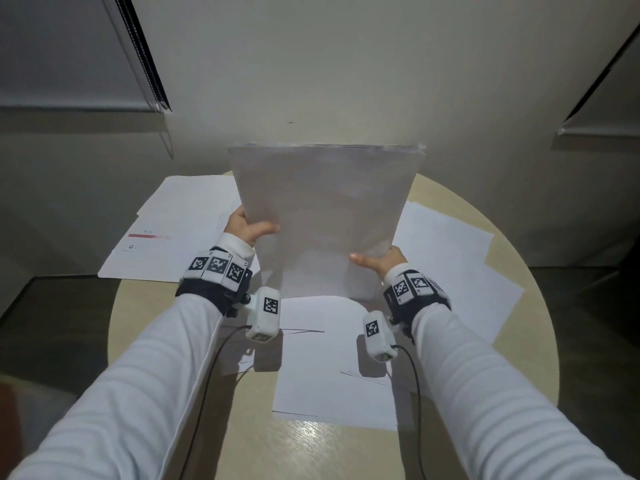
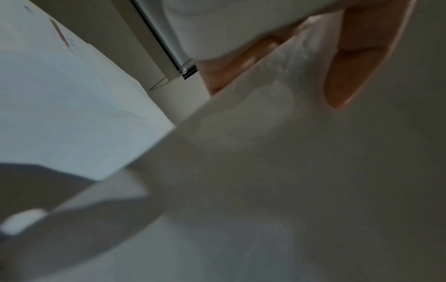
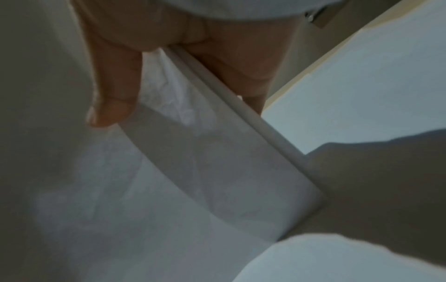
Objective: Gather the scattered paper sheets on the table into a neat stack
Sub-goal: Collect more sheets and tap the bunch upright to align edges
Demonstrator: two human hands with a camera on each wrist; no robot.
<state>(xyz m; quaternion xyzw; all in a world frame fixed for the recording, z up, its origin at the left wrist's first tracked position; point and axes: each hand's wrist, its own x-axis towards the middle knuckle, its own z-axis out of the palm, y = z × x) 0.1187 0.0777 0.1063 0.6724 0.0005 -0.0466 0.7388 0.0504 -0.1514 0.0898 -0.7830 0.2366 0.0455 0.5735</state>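
Note:
A thick stack of white paper (image 1: 322,216) stands upright on its lower edge in the middle of the round table (image 1: 311,448). My left hand (image 1: 247,228) grips the stack's left edge, thumb on the near face. My right hand (image 1: 379,259) grips the right edge lower down, thumb in front too. In the left wrist view the thumb (image 2: 357,63) presses the stack (image 2: 277,171); in the right wrist view the thumb (image 3: 113,91) lies on the front sheet (image 3: 169,181). Loose sheets lie flat at the left (image 1: 173,233), the right (image 1: 450,265) and in front (image 1: 332,362).
The table stands against a pale wall (image 1: 311,81). Window blinds hang at the upper left (image 1: 138,53) and upper right (image 1: 602,84). Cables from the wrist cameras trail over the near table edge. One left sheet carries a red printed bar (image 1: 149,236).

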